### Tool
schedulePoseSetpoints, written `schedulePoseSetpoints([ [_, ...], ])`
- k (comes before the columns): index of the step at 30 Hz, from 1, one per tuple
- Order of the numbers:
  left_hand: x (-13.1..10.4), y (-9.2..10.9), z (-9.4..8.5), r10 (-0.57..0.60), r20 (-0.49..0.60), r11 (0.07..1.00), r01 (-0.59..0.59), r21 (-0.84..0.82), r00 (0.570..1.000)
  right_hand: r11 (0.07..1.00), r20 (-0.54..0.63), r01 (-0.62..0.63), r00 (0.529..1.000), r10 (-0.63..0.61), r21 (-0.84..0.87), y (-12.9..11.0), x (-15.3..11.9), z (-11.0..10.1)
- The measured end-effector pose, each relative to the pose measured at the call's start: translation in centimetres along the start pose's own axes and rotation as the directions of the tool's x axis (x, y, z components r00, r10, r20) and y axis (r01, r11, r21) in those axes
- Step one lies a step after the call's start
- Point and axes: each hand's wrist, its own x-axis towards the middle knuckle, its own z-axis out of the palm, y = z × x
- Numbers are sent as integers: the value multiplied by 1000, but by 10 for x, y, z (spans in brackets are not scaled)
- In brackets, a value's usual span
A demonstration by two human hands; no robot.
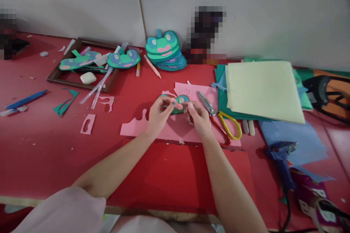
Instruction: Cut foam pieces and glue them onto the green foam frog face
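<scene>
Between thumb and fingertips, my left hand (158, 114) pinches a small pink lip-shaped foam cutout (177, 104). My right hand (198, 115) is closed at the cutout's right side, thumb against fingers; what lies in its pinch is too small to make out. Behind and below the hands lies a green frog face (182, 99) with blue eye patches, partly hidden by the fingers. It rests around a cut pink foam sheet (175, 133). Just right of my right hand lie scissors (214, 111) with one red and one yellow handle, blades apart.
A stack of frog faces (164, 49) stands by the wall. At left a brown wooden frame (51, 76) holds frog faces, glue sticks and an eraser (88, 78). Foam sheets (265, 91) are piled at right, near a blue glue gun (283, 160) with a cord. A blue pen (27, 99) lies far left.
</scene>
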Motion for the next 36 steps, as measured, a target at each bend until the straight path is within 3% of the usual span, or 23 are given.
schedulePoseSetpoints([
  [5,0,2,-2,6,-38,998,-4,63,999,995,15,22,1000,-20,-101,0,-1,0],
  [10,1,-3,-2,-53,28,999,53,2,998,997,-57,-32,998,36,66,0,1,-2],
  [13,4,-4,-4,-176,89,966,190,-178,980,980,-97,-42,993,62,193,1,2,-4],
  [15,6,0,-9,-298,193,866,350,-358,935,962,-124,-37,990,73,269,1,4,-6],
  [17,6,7,-14,-370,351,746,500,-440,860,948,-151,-27,985,79,318,2,6,-8],
  [20,1,16,-19,-374,536,688,614,-388,757,939,-167,-22,982,84,342,2,8,-9],
  [22,-2,19,-20,-377,593,694,641,-328,711,939,-159,-28,983,88,342,1,9,-8],
  [28,-4,16,-22,-342,693,648,693,-315,635,938,-155,-46,982,105,344,0,9,-7],
  [36,-4,16,-21,-292,756,561,745,-361,586,935,-143,-50,984,106,351,-3,5,-6],
])
